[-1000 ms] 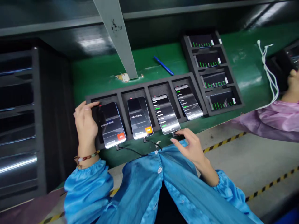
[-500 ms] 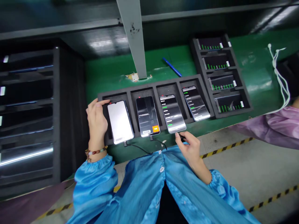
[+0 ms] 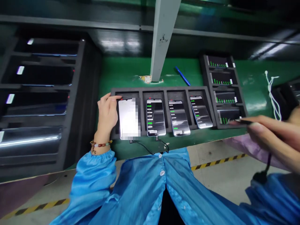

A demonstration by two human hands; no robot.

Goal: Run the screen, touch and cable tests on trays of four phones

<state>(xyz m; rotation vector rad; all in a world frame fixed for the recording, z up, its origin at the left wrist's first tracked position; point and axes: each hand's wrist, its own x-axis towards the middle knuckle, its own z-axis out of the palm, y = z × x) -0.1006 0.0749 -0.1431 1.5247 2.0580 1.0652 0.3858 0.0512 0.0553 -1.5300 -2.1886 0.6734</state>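
Observation:
A black foam tray (image 3: 208,93) holds four phones in a row. The leftmost phone (image 3: 125,120) has a bright white screen; the second phone (image 3: 156,117), third phone (image 3: 180,118) and fourth phone (image 3: 201,112) show dark lists with green lines. Black cables are plugged into the lower ends of the first two. My left hand (image 3: 107,114) rests at the tray's upper left corner, index finger stretched over the rim beside the white phone. Raised at the far right, my right hand (image 3: 273,134) pinches a black cable (image 3: 268,161) with a thin tip, slightly blurred.
A second foam tray (image 3: 226,122) with several phones stands right of the first. Stacked trays (image 3: 70,131) with phones fill the left. A blue pen (image 3: 182,76) lies behind, near a metal post (image 3: 161,43). White cables (image 3: 273,93) and another person's pink sleeve (image 3: 236,147) are at the right.
My right hand has moved from the third phone's lower end up to the far right. The second phone's screen went from an orange button to a list. The view has shifted; my left hand stays at the tray.

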